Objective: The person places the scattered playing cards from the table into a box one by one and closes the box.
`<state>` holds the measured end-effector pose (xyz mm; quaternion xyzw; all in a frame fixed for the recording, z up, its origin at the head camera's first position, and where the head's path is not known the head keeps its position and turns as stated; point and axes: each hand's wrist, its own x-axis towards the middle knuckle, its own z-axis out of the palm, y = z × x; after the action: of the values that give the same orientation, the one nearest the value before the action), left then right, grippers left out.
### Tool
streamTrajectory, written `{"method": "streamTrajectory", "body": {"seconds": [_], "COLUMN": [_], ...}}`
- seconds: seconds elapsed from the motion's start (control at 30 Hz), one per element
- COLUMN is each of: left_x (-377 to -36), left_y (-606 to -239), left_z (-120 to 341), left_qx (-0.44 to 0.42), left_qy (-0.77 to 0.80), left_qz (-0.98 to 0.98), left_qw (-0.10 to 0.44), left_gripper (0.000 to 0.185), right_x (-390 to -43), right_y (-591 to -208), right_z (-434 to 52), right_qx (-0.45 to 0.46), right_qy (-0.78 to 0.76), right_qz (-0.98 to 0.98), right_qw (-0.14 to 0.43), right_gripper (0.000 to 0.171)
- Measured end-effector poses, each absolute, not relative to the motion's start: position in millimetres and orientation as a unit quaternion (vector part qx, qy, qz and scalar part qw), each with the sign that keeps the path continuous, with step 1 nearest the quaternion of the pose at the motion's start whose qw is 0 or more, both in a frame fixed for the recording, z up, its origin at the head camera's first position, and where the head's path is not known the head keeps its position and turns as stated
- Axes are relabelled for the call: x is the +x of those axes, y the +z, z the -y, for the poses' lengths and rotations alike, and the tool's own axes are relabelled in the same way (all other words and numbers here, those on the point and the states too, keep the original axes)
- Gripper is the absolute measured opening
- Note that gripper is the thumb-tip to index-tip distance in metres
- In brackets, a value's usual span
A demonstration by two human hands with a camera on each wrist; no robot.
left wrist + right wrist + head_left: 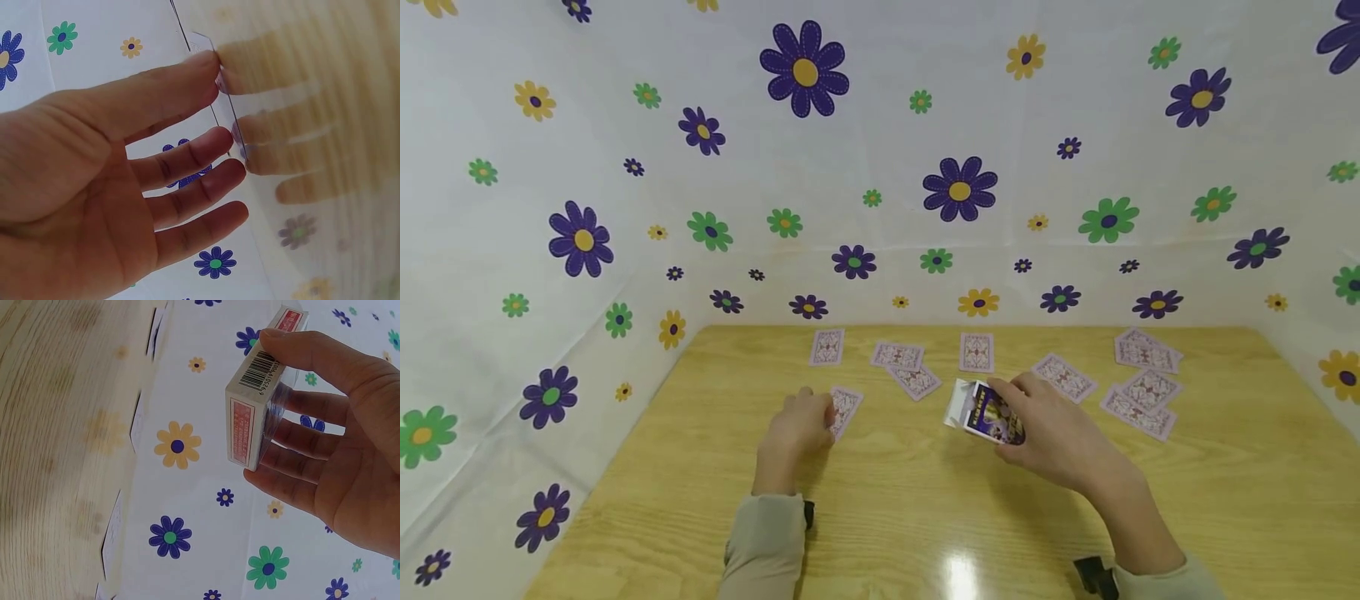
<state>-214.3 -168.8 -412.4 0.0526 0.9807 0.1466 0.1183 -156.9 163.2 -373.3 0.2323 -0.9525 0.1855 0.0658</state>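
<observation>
My right hand [1037,425] holds a playing-card box [981,410] just above the wooden table [895,508], flap end toward the left. In the right wrist view the box [253,400] shows a barcode and red side panel, with my thumb on top and fingers [294,440] curled beneath. My left hand [801,425] rests with straight fingers on a face-down card [847,408] at the left-middle of the table. The left wrist view shows those fingertips [215,134] touching the card's edge [228,112].
Several face-down cards with purple patterned backs lie scattered along the far half of the table: one [827,347] far left, a pair [906,367] in the middle, one [976,352], and a group [1142,379] at the right. Flower-print cloth walls [880,167] surround the table.
</observation>
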Motion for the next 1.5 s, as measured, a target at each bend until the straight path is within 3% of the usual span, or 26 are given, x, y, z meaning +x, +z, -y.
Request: {"method": "streamTrajectory", "body": {"seconds": [0.13,0.3,0.53,0.87,1.33,1.5], "left_x": [-212.4,-213.1,-210.2,-213.3,-213.5,-213.4], "left_y": [-415.1,-413.6,-413.7,-419.5,-415.2,-411.5], "left_z": [169.6,166.6,163.4,167.5,163.6,160.7], "left_qx": [0.044,0.046,0.052,0.038,0.054,0.085], "left_qy": [0.155,0.16,0.171,0.181,0.21,0.241], "left_qz": [-0.979,-0.977,-0.974,-0.972,-0.963,-0.953], "left_qw": [0.127,0.134,0.142,0.142,0.159,0.162], "left_gripper": [0.016,0.028,0.02,0.046,0.047,0.038], "right_x": [-156.0,-156.2,-156.2,-156.1,-155.4,-155.2], "right_y": [-373.5,-373.0,-375.2,-373.5,-372.8,-373.6], "right_z": [-163.2,-163.5,-162.8,-162.7,-163.6,-163.6], "right_qx": [0.231,0.235,0.234,0.231,0.238,0.237], "right_qy": [0.188,0.189,0.186,0.186,0.188,0.19], "right_qz": [0.953,0.951,0.952,0.953,0.95,0.95], "right_qw": [0.061,0.068,0.062,0.058,0.071,0.071], "right_gripper": [0.074,0.075,0.075,0.073,0.072,0.072]}}
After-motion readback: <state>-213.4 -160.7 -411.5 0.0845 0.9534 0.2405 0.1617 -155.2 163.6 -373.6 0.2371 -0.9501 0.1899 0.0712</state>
